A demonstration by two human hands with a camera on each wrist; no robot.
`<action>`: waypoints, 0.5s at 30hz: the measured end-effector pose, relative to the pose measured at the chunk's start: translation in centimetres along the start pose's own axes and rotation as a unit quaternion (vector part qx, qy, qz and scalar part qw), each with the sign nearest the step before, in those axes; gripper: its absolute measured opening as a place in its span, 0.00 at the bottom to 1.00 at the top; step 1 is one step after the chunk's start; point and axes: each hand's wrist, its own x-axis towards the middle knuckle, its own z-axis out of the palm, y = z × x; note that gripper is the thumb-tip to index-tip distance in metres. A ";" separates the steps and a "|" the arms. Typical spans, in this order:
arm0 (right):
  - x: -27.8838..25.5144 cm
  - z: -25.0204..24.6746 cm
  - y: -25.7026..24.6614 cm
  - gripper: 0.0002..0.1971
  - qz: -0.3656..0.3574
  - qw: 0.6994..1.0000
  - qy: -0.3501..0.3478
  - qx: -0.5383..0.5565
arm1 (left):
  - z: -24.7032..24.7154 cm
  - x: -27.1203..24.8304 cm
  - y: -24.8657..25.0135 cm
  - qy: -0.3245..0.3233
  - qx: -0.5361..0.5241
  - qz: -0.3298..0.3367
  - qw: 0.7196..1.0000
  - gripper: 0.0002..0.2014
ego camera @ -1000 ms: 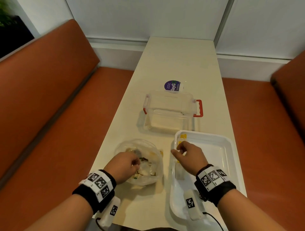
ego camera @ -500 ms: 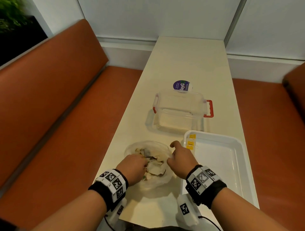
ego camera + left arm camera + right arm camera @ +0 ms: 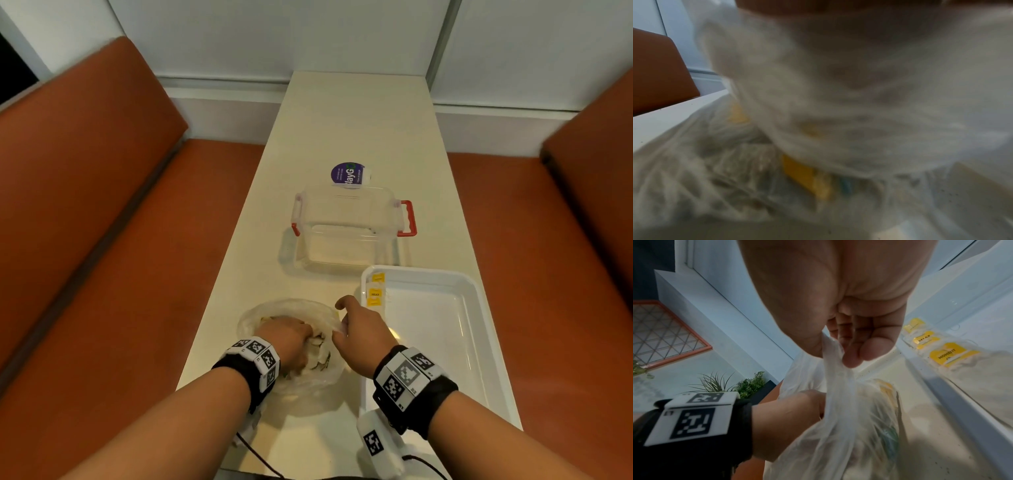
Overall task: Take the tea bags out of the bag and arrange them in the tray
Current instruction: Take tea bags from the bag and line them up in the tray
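Note:
A clear plastic bag [image 3: 260,317] of tea bags lies on the table near me. My left hand [image 3: 306,337] reaches into its mouth, and its fingertips are hidden among the tea bags. In the blurred left wrist view the bag film [image 3: 838,97] covers the hand, with yellow tags [image 3: 803,177] below. My right hand [image 3: 342,327] pinches the bag's right edge [image 3: 835,353] between thumb and fingers and holds it up. To the right stands the white tray [image 3: 479,308]. A few tea bags with yellow tags [image 3: 375,291] [image 3: 945,356] lie in a row in its far left corner.
A clear lidless box with red handles [image 3: 346,229] stands beyond the bag and tray, with a purple round label [image 3: 347,174] behind it. The narrow cream table [image 3: 342,120] runs between two orange benches [image 3: 102,240]. Its left edge is close to the bag.
My right hand left the tray's left side, crossed to the bag and now pinches its right edge. My left hand has pushed further into the bag.

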 end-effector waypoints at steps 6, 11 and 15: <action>-0.1 0.0 0.3 0.22 0.004 1.000 -0.002 0.005 | -0.2 -0.3 0.4 -0.011 0.000 0.001 1.000 0.23; -0.2 0.0 0.2 0.22 -0.005 1.000 -0.002 0.000 | -0.7 -0.5 0.8 -0.007 0.024 0.019 0.999 0.20; -0.2 -0.1 0.2 0.21 -0.011 1.000 -0.003 -0.002 | -1.1 -0.8 1.5 -0.009 0.046 0.030 0.998 0.16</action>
